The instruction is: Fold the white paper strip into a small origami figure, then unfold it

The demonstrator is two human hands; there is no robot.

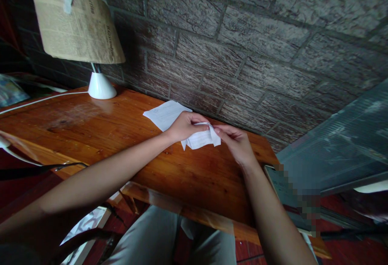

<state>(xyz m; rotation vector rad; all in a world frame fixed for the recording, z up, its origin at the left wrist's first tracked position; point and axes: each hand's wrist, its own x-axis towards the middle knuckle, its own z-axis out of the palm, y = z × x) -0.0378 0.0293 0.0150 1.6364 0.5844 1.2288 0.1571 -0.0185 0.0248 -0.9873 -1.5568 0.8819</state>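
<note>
Between my two hands is a partly folded white sheet of paper (pixel 200 138) with faint lines or writing on it. My left hand (pixel 186 125) grips its upper left part, thumb lying over the top. At the sheet's right corner, the fingers of my right hand (pixel 235 138) pinch a bent-over flap. Just behind my left hand, a stack of white paper (pixel 166 113) lies on the wooden table (pixel 182 180), partly covered by that hand.
A lamp with a newsprint shade (pixel 77 22) and white base (pixel 101 86) stands at the back left, its white cord running left. A dark brick wall (pixel 206 54) borders the table's back. A tablet-like device (pixel 281 188) lies by my right forearm, partly blurred out.
</note>
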